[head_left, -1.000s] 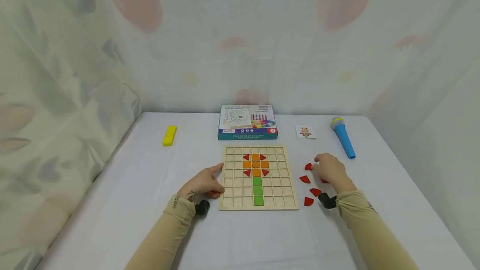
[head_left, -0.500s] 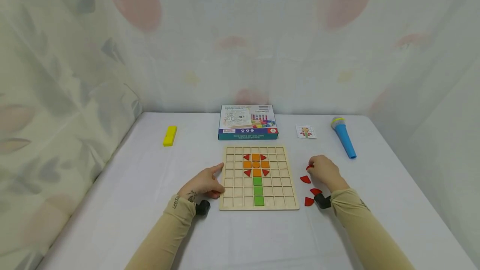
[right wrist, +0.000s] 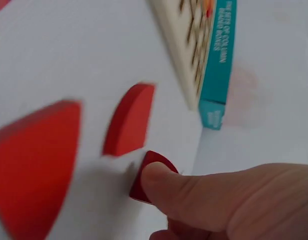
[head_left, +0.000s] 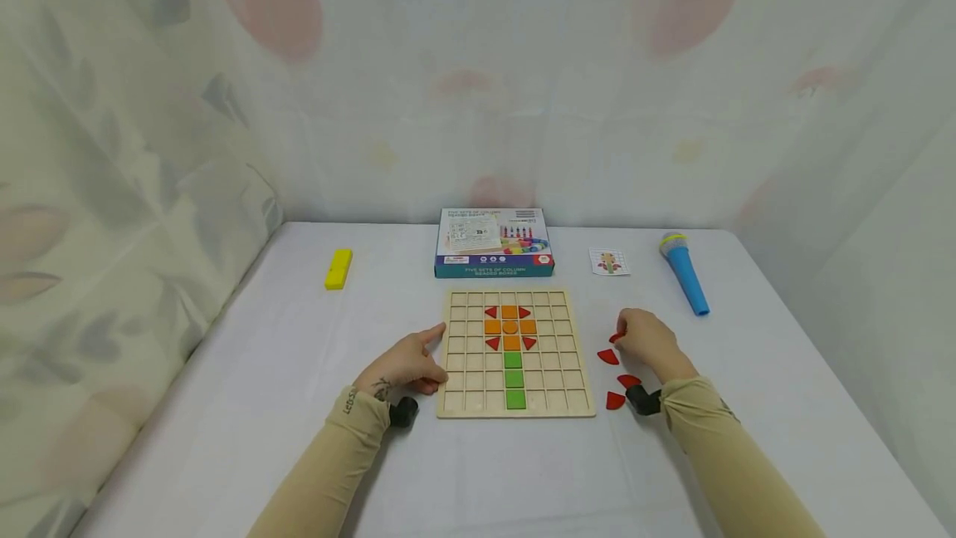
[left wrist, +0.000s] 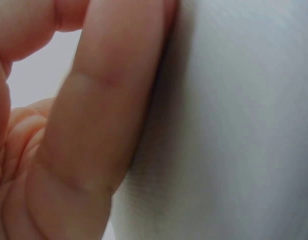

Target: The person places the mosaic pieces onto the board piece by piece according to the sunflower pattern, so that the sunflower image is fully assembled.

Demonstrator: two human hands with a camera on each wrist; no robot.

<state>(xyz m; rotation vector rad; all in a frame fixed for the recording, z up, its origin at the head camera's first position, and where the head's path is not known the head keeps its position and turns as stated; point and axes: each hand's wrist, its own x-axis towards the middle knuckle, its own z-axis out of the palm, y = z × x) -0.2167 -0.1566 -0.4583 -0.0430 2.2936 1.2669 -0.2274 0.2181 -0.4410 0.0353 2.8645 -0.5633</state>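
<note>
My right hand (head_left: 653, 344) pinches a red quarter-circle piece (right wrist: 139, 188) to the right of the board, thumb pressed on its face in the right wrist view. Nearby on the cloth lie several more red quarter-circle pieces (head_left: 608, 357). My left hand (head_left: 401, 364) rests at the left edge of the wooden grid board (head_left: 463, 403), thumb and index finger spread and touching that edge. The left wrist view is filled by its fingers (left wrist: 101, 100) and blurred white cloth. On the board sit orange squares (head_left: 492, 327), an orange disc (head_left: 509, 327), red triangles (head_left: 493, 344) and a column of green squares (head_left: 514, 379).
Behind the board stands a flat cardboard box (head_left: 494, 269) with teal sides. A small pattern card (head_left: 609, 262) and a blue toy microphone (head_left: 686, 279) are at the back right. A yellow block (head_left: 338, 269) lies at the back left.
My right hand has shifted slightly left and taken hold of the farthest red quarter-circle piece, which has moved a little toward me. My left hand has stayed at the board's edge.
</note>
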